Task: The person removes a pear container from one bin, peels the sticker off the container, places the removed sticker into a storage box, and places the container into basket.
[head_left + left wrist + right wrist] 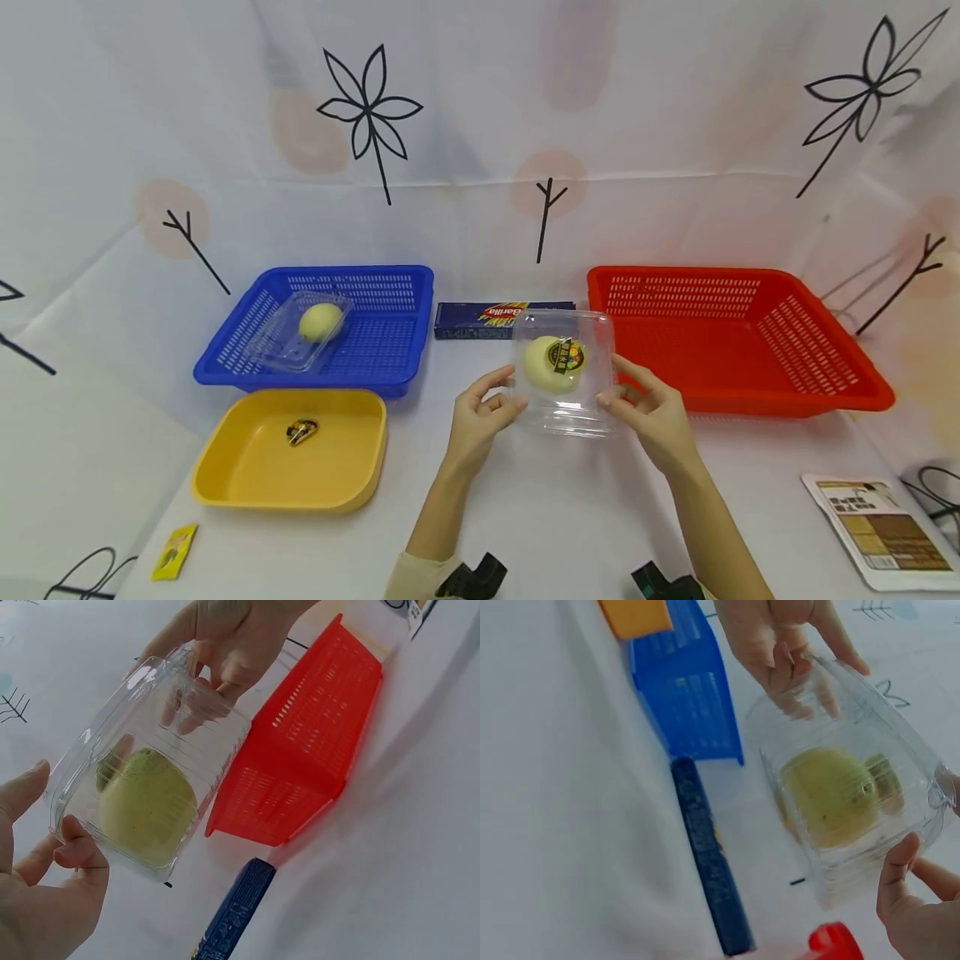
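Note:
A clear plastic clamshell box (573, 408) is held up over the middle of the white table, with a round pale yellow-green fruit (542, 368) inside. A dark round label (566, 357) shows over the fruit. My left hand (482, 418) grips the box's left side, thumb towards me. On the opposite side, my right hand (654, 417) pinches the edge between thumb and fingers. The left wrist view shows the fruit (146, 806) through the ribbed wall, and the lid looks closed. From the right wrist, the same box (870, 847) appears tilted between both hands.
A blue basket (382, 358) at back left holds another clear box with a similar fruit. In front, a yellow tray (300, 475) contains a small shiny wrapped piece. A dark blue Barilla box (472, 321), red basket (675, 350), yellow sachet (175, 552) and white-edged packet (885, 533) surround my hands.

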Available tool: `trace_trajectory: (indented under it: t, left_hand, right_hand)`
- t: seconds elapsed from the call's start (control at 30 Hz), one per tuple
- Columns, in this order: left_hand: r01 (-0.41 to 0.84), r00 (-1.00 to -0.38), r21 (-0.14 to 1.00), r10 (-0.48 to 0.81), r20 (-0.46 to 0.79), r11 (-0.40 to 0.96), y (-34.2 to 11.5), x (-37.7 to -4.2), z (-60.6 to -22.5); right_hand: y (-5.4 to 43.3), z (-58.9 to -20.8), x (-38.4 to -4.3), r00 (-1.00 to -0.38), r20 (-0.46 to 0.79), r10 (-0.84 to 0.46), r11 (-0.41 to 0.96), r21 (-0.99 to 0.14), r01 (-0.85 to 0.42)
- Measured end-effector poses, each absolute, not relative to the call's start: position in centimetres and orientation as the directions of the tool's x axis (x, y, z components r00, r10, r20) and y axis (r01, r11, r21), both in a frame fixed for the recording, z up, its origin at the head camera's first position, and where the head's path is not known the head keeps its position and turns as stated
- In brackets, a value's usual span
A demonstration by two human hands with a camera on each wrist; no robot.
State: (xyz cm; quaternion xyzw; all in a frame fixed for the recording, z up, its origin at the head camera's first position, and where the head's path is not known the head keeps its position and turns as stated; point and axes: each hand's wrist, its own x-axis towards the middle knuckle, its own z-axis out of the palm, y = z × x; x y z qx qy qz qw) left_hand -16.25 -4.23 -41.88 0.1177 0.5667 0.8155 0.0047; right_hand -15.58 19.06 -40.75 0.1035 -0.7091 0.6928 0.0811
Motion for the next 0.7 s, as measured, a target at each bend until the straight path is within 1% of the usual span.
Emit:
trace_trajectory:
  t: [0.13, 0.2, 0.3, 0.4, 0.53, 0.7]
  left_hand:
    - [0.140, -0.979, 0.938, 0.100, 0.180, -0.318, -5.1, -15.8, -42.5]
    - [0.137, -0.982, 0.944, 0.087, 0.170, -0.300, -5.5, -15.6, -42.8]
    - [0.131, -0.986, 0.958, 0.068, 0.153, -0.254, -6.1, -15.3, -43.4]
    - [0.116, -0.989, 0.971, 0.063, 0.132, -0.210, -6.6, -15.1, -44.0]
    - [0.091, -0.990, 0.983, 0.089, 0.107, -0.161, -7.2, -14.9, -44.8]
    - [0.058, -0.985, 0.994, 0.157, 0.072, -0.093, -8.0, -14.7, -45.6]
  right_hand:
    - [17.8, -41.8, -15.4, -0.968, 0.249, -0.023, 0.021, -0.968, -0.249]
    - [17.3, -42.3, -15.3, -0.969, 0.245, -0.015, 0.049, -0.968, -0.245]
    - [16.6, -43.1, -15.2, -0.972, 0.236, -0.020, 0.085, -0.968, -0.237]
    - [16.1, -43.8, -15.1, -0.975, 0.221, -0.039, 0.081, -0.971, -0.223]
    - [15.8, -44.6, -15.0, -0.976, 0.206, -0.068, 0.078, -0.974, -0.211]
    - [15.7, -45.4, -14.9, -0.972, 0.210, -0.106, 0.096, -0.971, -0.220]
